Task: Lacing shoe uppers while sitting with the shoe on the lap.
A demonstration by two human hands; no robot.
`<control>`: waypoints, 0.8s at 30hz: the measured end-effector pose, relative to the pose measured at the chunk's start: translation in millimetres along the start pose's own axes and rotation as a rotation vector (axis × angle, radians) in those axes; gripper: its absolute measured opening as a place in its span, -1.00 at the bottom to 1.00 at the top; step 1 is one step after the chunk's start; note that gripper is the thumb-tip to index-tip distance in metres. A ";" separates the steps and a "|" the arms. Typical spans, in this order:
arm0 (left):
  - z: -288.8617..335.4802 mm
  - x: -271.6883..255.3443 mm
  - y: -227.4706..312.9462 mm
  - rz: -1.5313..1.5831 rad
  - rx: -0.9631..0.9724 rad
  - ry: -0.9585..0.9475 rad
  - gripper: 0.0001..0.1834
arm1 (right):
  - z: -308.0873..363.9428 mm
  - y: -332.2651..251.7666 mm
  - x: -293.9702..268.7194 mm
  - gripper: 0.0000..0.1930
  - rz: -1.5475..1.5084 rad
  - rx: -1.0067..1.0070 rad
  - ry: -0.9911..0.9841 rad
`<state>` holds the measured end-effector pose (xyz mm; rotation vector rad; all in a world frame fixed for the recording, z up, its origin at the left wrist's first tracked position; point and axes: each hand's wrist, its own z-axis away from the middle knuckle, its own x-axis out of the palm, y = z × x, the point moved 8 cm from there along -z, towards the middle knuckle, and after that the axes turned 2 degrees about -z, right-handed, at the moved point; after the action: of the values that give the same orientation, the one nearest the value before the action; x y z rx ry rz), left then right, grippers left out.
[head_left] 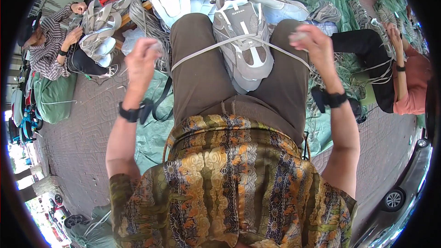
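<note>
A grey-and-white sneaker (248,64) rests between my thighs, toe toward me. Its beige lace (202,54) crosses over the tongue and spreads both ways, draping over each thigh. My left hand (142,62) is raised outside my left knee, fingers curled together and slightly blurred. My right hand (316,48) is up beside my right knee in a similar closed shape. Something pale shows at the fingertips of both hands; what it is I cannot make out. Whether the lace ends reach either hand is not visible.
Stacked shoe parts (170,2) and another grey shoe (280,7) lie beyond my knees. Green sheeting (151,133) covers ground beside me. One person in a checked shirt (50,48) sits left; another in an orange top (413,87) sits right. A car (399,188) stands lower right.
</note>
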<state>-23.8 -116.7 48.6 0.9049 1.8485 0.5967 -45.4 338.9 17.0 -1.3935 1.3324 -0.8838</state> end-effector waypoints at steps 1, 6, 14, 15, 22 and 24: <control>-5.7 26.7 13.9 0.178 -0.012 -0.022 -0.85 | -12.2 8.4 17.6 -0.83 0.054 0.010 -0.020; -11.6 124.1 58.8 0.272 0.063 -0.114 -0.92 | -42.6 42.5 61.9 -0.90 0.156 0.106 -0.021; -17.1 163.6 42.0 0.229 -0.024 -0.113 -0.87 | -48.9 44.7 71.2 -0.86 0.366 0.124 0.053; -17.0 163.0 41.2 0.228 -0.025 -0.113 -0.87 | -48.5 44.7 70.4 -0.86 0.365 0.124 0.053; -11.2 164.6 43.9 0.051 0.081 -0.184 -0.84 | -44.4 30.6 71.6 -0.86 0.551 0.004 0.080; -10.4 164.0 44.9 0.045 0.093 -0.186 -0.84 | -43.6 29.6 73.8 -0.86 0.544 -0.016 0.079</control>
<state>-62.2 40.9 -3.7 1.0301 1.7032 0.4412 -85.1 261.6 -8.8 -0.9367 1.6710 -0.5622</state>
